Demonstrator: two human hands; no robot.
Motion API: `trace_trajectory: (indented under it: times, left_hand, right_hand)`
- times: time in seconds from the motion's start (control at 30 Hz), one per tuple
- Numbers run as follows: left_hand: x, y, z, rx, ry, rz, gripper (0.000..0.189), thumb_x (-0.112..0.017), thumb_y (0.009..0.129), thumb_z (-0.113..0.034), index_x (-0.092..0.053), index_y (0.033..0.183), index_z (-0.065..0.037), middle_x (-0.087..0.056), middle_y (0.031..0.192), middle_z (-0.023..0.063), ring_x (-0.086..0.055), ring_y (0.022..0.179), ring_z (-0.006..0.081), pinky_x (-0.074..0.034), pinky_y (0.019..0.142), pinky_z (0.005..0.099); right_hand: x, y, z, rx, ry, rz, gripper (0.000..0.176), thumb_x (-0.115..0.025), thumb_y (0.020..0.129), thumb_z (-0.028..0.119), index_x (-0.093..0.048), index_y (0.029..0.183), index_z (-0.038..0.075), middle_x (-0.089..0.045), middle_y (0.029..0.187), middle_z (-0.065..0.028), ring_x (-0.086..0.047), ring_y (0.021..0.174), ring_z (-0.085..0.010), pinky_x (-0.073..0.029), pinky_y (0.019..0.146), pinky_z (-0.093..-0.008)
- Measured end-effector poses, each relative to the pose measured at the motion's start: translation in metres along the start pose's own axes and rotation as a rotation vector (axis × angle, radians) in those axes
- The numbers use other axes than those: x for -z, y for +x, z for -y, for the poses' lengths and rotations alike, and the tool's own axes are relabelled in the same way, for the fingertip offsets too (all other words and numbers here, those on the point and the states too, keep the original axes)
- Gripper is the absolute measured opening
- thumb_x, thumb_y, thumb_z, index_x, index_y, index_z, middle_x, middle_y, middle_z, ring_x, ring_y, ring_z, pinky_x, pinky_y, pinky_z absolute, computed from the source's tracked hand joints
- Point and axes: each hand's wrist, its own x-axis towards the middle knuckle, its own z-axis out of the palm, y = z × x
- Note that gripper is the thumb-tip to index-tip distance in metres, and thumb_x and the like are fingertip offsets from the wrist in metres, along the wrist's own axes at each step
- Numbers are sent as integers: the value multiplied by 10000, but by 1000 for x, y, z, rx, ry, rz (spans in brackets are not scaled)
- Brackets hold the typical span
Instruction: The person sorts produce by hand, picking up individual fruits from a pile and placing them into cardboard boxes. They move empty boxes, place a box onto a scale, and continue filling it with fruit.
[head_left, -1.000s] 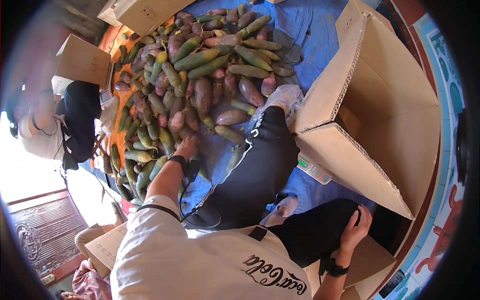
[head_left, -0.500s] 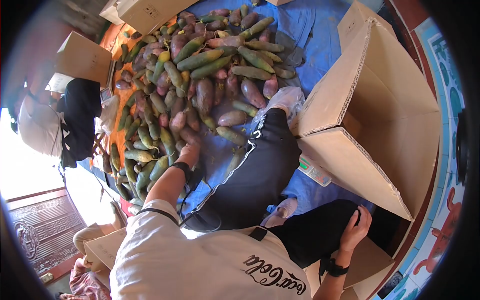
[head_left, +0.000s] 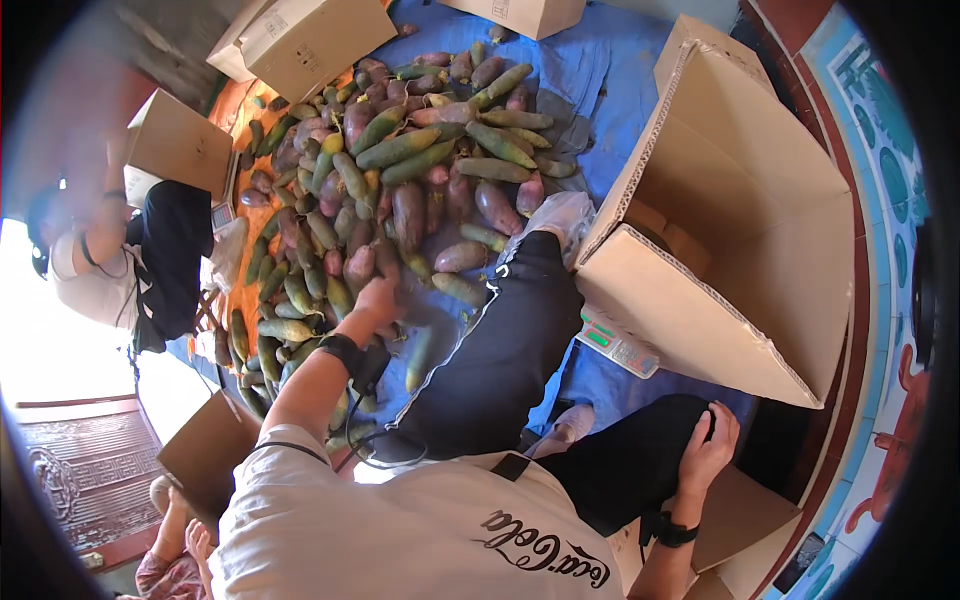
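My left hand [head_left: 378, 298] shifted since before, fingers blurry on smooth tapered root [head_left: 360, 266], grip unclear; right hand [head_left: 707, 455] flat on knee [head_left: 630, 450].

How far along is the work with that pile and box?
Early, it seems. Done: the cardboard box stands open, nothing clearly inside. In hand: the left hand is on the produce pile, grip blurred; the right hand rests on a knee. Left: the pile is large.

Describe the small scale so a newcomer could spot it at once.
Find the big open cardboard box on the blue tarp. At its lower corner, against the person's black trouser leg, lies the scale. Unlike the cardboard and produce around, it is flat and pale with green markings.
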Motion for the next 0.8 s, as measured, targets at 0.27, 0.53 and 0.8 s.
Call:
trace_trajectory:
  times: [0.27,0.53,0.8]
  left_hand:
    - [118,-13,-63,-130,-383,-754,424,-760,675,-242,-617,973,22,-636,893,184,-615,854,326,-484,771,377]
    - [224,-60,-148,-439,-1267,-888,240,-702,798,-135,-597,932,35,-640,831,55,-574,736,109,-467,687,251]
    - [253,-94,-242,-750,-1527,-830,186,-684,825,-105,-566,918,3,-611,826,30,-549,682,84,-466,641,234]
  right_hand:
    - [1,-4,-1,15,32,-64,151,-566,839,45,-607,960,-34,-621,999,-181,-576,933,-347,-462,840,-401]
    - [4,-9,-3,11,51,-98,147,-578,825,38,-613,948,-34,-629,979,-175,-578,921,-345,-465,829,-399]
    - [6,-11,-3,-5,92,-119,135,-558,839,34,-611,933,-46,-627,975,-178,-579,916,-340,-463,829,-384]
